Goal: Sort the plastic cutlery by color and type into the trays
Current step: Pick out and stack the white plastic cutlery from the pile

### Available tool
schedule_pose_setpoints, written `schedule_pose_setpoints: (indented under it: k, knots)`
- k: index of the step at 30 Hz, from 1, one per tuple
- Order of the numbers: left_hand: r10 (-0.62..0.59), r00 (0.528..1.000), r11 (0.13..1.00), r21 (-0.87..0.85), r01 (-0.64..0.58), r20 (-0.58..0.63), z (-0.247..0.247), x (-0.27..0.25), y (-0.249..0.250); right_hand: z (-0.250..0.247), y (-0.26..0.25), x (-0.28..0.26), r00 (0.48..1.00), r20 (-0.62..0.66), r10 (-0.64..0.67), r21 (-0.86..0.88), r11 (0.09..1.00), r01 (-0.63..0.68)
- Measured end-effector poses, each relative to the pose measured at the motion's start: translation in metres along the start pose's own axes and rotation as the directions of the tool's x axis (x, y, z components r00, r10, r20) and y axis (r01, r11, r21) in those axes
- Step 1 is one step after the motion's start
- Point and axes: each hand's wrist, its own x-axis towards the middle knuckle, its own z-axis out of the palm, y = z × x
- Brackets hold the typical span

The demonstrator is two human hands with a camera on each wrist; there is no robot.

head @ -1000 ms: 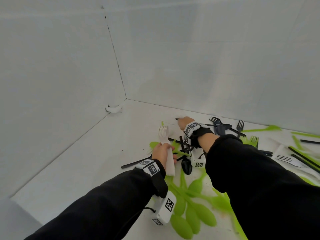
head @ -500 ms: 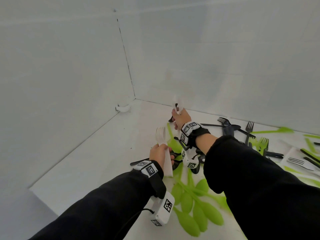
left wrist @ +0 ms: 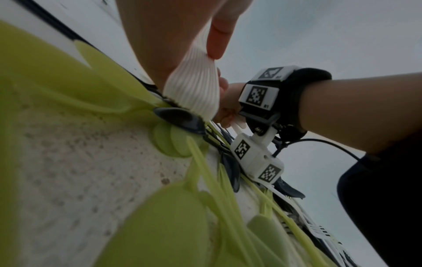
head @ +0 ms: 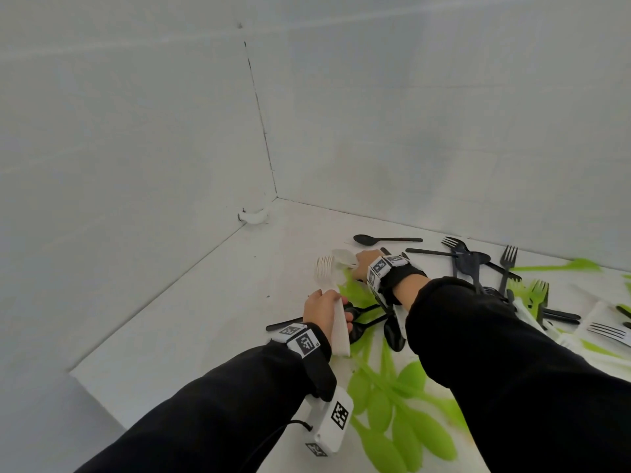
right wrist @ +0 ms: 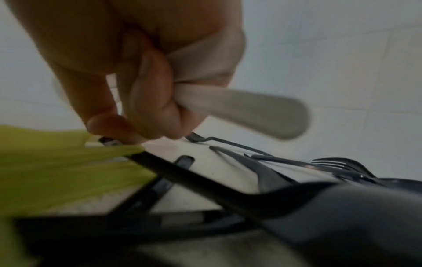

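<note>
Two hands are busy: your left hand (head: 326, 310) is wrapped round a stack of white forks (head: 336, 312), upright above the pile of green spoons (head: 406, 414), while your right hand (head: 363, 264) pinches one white spoon (head: 343, 258) beside the tines – keep it off that stack, it's another type – wrist bent low over the black cutlery (head: 471, 264)
</note>
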Motion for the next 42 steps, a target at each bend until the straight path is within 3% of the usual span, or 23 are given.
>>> schedule_pose_setpoints:
  k: [5,9,15,20,24,28,32,34,36,42]
  knots:
    - [-0.01,1.0,1.0,0.008,0.01,0.02,0.003,0.0,-0.001,0.003,0.007,0.003,0.998,-0.047,-0.038,0.007,0.999,0.038]
    - [-0.036,0.998,0.999,-0.009,0.036,0.043,0.004,0.001,-0.001,-0.006,0.005,0.005,0.997,-0.038,0.067,0.12,0.991,-0.062]
    - [-0.032,0.998,0.999,-0.009,0.033,0.053,0.006,0.0,-0.005,-0.025,0.013,0.002,0.963,-0.146,0.226,0.393,0.907,-0.153]
    - [-0.012,0.999,1.0,0.006,0.012,0.049,0.011,-0.004,-0.008,-0.028,0.019,-0.013,0.986,-0.007,0.166,0.206,0.965,-0.161]
    - [-0.005,0.999,1.0,0.01,0.005,0.049,0.013,-0.004,-0.008,-0.02,0.017,-0.018,0.986,-0.05,0.158,0.115,0.982,-0.151]
    - [-0.021,0.999,1.0,0.007,0.021,0.047,0.012,-0.001,-0.006,-0.015,0.004,-0.016,0.979,0.08,0.186,0.033,0.981,-0.19]
    - [-0.035,0.998,0.999,-0.004,0.036,0.048,0.012,0.002,-0.004,-0.011,-0.002,-0.023,0.991,0.01,0.137,-0.136,0.982,-0.134]
    - [-0.029,0.998,1.0,-0.009,0.029,0.049,0.012,0.003,-0.004,-0.011,-0.005,-0.022,0.99,0.04,0.132,-0.15,0.981,-0.125]
    - [-0.023,0.998,1.0,-0.002,0.023,0.05,0.012,0.003,-0.003,-0.014,-0.003,-0.019,0.984,0.062,0.168,-0.056,0.985,-0.164]
    - [0.002,0.999,1.0,0.012,-0.003,0.051,0.017,-0.001,-0.006,-0.043,0.009,-0.03,0.967,-0.045,0.252,0.192,0.952,-0.239]
